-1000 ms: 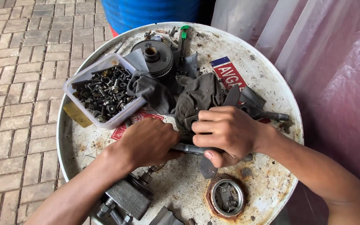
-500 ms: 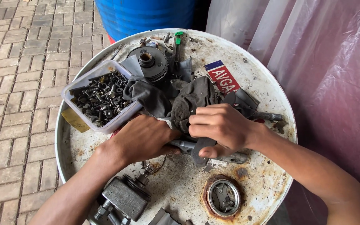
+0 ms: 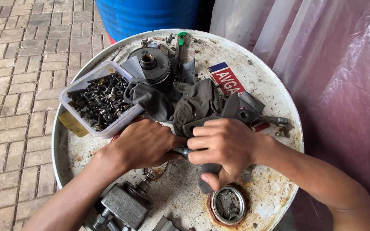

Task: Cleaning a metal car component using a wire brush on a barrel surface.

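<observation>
Two hands on one piece, over a drum top. What has moved in the last second?

Little. My left hand [image 3: 144, 143] and right hand [image 3: 223, 145] have stayed closed on the grey metal part [image 3: 240, 113], and both have drawn slightly closer, so they now touch over its round stub [image 3: 180, 150]. The piece has not left the white, rust-spotted drum top [image 3: 262, 85], so I judge the work on it is still in hand and nothing has been set aside.

How are you holding it?

Left hand is palm down, fingers curled over the stub end. Right fingers are wrapped across the middle of the part, with the thumb pointing down toward the rusty round cap [image 3: 228, 204]. Whether the left fingertips close fully underneath, I cannot tell.

Where does the part lie against your grip?

It runs under my right knuckles and comes out beyond them, up and to the right, its flat arm resting against the dark rag [image 3: 198, 100]. The clear tub of bolts [image 3: 108, 132] sits just beyond my left hand. The toothed pulley [image 3: 150, 64] is farther back, and the metal block [image 3: 125, 207] is near my left forearm.
</observation>
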